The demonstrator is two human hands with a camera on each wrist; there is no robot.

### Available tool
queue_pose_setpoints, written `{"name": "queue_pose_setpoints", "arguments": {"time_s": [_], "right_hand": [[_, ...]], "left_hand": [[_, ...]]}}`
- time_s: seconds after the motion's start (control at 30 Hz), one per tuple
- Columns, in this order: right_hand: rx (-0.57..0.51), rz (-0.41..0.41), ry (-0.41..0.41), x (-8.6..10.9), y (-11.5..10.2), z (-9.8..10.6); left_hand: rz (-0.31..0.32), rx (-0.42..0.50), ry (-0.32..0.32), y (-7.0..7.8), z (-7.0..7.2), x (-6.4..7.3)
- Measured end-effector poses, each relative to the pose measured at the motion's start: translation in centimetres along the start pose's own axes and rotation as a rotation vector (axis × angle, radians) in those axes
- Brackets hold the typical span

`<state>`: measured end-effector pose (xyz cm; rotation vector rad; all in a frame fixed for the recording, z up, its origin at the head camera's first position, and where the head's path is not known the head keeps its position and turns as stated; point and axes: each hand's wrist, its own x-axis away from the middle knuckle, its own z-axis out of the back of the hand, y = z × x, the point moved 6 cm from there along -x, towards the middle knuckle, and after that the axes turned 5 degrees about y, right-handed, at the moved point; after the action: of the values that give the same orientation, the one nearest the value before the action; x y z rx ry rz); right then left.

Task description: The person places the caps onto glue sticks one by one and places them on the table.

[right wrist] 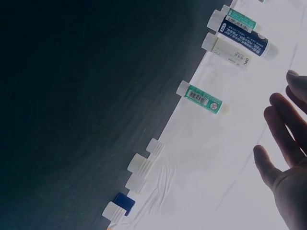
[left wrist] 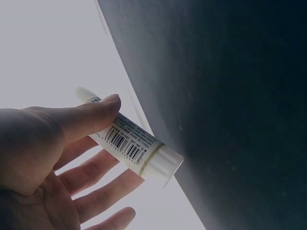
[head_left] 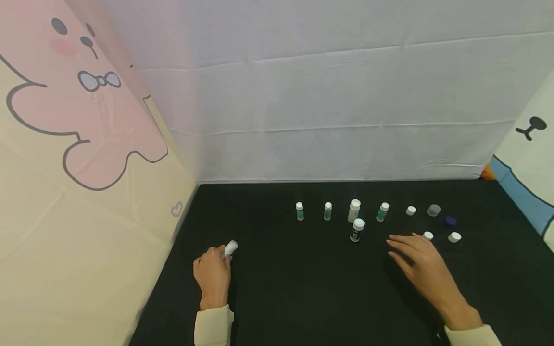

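My left hand (head_left: 212,272) holds a white glue stick (left wrist: 127,139) between thumb and fingers, at the left of the black table. Its barcode label and wider ribbed end show in the left wrist view. My right hand (head_left: 420,262) holds nothing, its fingers extended above the table. Several glue sticks stand upright beyond it: a dark-labelled one (head_left: 356,231), a larger white one (head_left: 354,211), and green-labelled ones, including the one (head_left: 383,212) nearest the loose caps. A white cap (head_left: 428,235) is partly hidden behind my right hand.
More loose caps lie at the right: a white cap (head_left: 410,210), a greyish cap (head_left: 434,210), a dark blue cap (head_left: 449,221) and another white cap (head_left: 454,237). A white cloth (head_left: 329,105) hangs behind the black table (head_left: 303,298), with patterned cloths at both sides.
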<state>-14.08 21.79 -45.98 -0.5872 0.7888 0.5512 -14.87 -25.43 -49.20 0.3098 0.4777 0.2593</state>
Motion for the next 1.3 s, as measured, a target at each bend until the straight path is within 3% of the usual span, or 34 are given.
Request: {"name": "queue_pose_setpoints", "arguments": {"time_s": [0.33, 0.67, 1.03, 1.3], "right_hand": [[0.029, -0.016, 0.004, 0.6, 0.8, 0.4], [0.038, -0.038, 0.015, 1.2, 2.1, 1.0], [0.127, -0.165, -0.071, 2.1, 3.6, 1.8], [0.156, -0.174, -0.025, 2.3, 4.8, 2.8]], "left_hand": [[0.017, -0.036, 0.006, -1.5, 0.4, -0.2], [0.056, -0.067, -0.049, -3.1, 1.2, -0.6], [0.100, -0.096, -0.083, -4.9, 1.6, -0.7], [0.136, -0.116, -0.117, -6.2, 1.5, -0.8]]}}
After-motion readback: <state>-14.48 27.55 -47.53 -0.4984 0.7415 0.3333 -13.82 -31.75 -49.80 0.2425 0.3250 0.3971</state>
